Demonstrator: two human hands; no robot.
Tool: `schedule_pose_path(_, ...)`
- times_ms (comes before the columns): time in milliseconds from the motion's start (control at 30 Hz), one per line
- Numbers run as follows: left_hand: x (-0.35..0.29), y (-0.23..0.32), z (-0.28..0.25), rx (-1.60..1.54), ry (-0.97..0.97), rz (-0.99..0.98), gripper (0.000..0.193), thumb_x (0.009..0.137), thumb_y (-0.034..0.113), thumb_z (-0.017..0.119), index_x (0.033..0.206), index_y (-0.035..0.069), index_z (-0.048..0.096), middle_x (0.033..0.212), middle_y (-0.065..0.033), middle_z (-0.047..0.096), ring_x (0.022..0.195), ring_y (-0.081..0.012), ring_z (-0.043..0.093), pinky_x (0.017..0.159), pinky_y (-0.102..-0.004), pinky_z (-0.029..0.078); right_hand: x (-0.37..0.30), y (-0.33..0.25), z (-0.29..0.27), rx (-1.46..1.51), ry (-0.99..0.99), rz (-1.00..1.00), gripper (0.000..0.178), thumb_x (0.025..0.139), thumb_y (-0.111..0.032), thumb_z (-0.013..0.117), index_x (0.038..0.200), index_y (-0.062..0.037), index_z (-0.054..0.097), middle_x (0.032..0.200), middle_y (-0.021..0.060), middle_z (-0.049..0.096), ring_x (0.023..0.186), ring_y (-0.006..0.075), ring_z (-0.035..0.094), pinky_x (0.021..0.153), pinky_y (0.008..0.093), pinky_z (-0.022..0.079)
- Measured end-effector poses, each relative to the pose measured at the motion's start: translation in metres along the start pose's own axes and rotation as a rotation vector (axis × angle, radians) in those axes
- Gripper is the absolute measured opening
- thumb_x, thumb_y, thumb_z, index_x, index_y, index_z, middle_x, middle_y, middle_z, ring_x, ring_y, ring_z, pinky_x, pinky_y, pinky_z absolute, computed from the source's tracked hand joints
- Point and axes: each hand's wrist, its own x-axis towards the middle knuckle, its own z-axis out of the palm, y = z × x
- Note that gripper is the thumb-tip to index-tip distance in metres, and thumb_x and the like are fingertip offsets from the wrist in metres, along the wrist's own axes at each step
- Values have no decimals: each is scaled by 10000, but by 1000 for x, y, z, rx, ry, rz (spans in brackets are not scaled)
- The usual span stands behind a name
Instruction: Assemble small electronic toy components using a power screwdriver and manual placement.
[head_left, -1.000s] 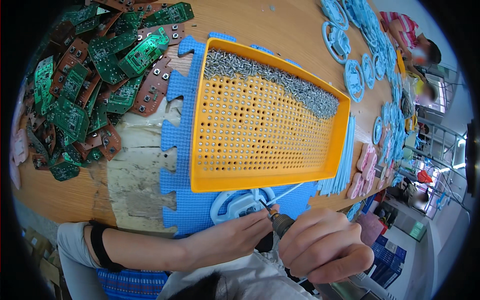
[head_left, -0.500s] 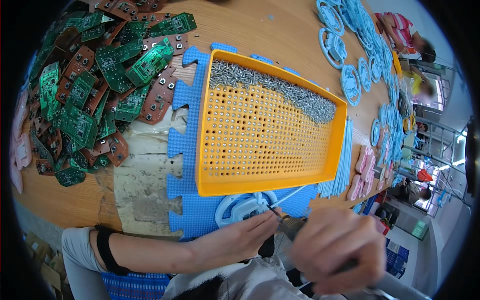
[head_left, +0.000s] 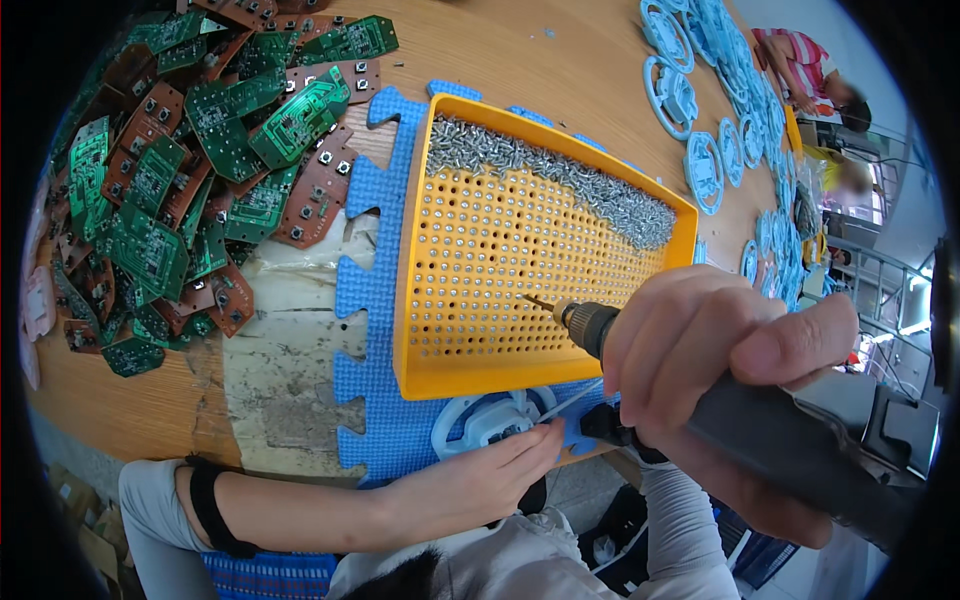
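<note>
In my right hand (head_left: 710, 380) is a dark electric screwdriver (head_left: 780, 435), fingers wrapped round its body. Its thin bit (head_left: 537, 301) points left over the lower part of a yellow screw tray (head_left: 402, 350). Small silver screws (head_left: 560, 168) are heaped along the tray's far side, and many more sit upright in its rows of holes. Below the tray, my left hand (head_left: 500, 468) grips the near right side of a light blue plastic wheel (head_left: 452, 420), partly hiding it. A thin pale rod (head_left: 572, 399) slants up from beside the fingertips towards the tray.
Green and brown circuit boards (head_left: 150, 245) lie piled at the left. Under the tray is a blue foam mat (head_left: 375, 400) with jigsaw edges. More light blue wheels (head_left: 704, 172) line the table's far right. People sit beyond, one in a striped shirt (head_left: 795, 60).
My right hand has lifted the screwdriver up from the wheel, so its bit is now over the tray. My left hand stays at the wheel.
</note>
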Motion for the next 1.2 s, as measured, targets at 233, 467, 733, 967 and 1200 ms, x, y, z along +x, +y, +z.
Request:
schedule_pose_path(233, 0, 1, 0, 19, -2, -16, 508, 846, 193, 480, 1261, -90, 553, 1315, -148, 552, 1287, -250, 452, 1124, -334, 285, 0, 6, 0, -12, 11, -26, 184, 901, -96, 596, 969, -11, 447, 539, 121, 519, 411, 214, 502, 390, 314, 424)
schedule_pose_path(467, -1, 1, 1, 21, -13, 4, 515, 846, 188, 478, 1272, -96, 542, 1331, -149, 544, 1296, -253, 446, 1128, -338, 282, -2, 1, 1, 49, 30, 46, 169, 889, -51, 603, 966, 13, 467, 568, 166, 538, 434, 223, 510, 393, 319, 405)
schedule_pose_path(733, -3, 2, -2, 40, -21, -14, 518, 845, 199, 482, 1274, -85, 547, 1334, -150, 542, 1296, -263, 445, 1130, -349, 286, -2, 0, -7, 15, -84, -43, 379, 836, -303, 652, 985, -9, 465, 605, 116, 558, 465, 201, 543, 412, 310, 442)
schedule_pose_path(967, -2, 2, -1, 38, -4, 2, 526, 839, 223, 489, 1269, -72, 558, 1340, -158, 536, 1312, -290, 425, 1155, -383, 252, 0, -38, 4, 127, -246, -63, 502, 861, -499, 644, 1008, -58, 455, 582, 52, 545, 473, 190, 568, 436, 285, 504)
schedule_pose_path(1200, -7, 0, -4, 100, -5, 31, 447, 876, 212, 470, 1236, -19, 600, 1294, -121, 555, 1268, -250, 445, 1137, -395, 251, -30, -14, 19, 244, -327, -124, 317, 880, -190, 666, 914, -2, 413, 594, 146, 604, 450, 238, 599, 407, 346, 514)
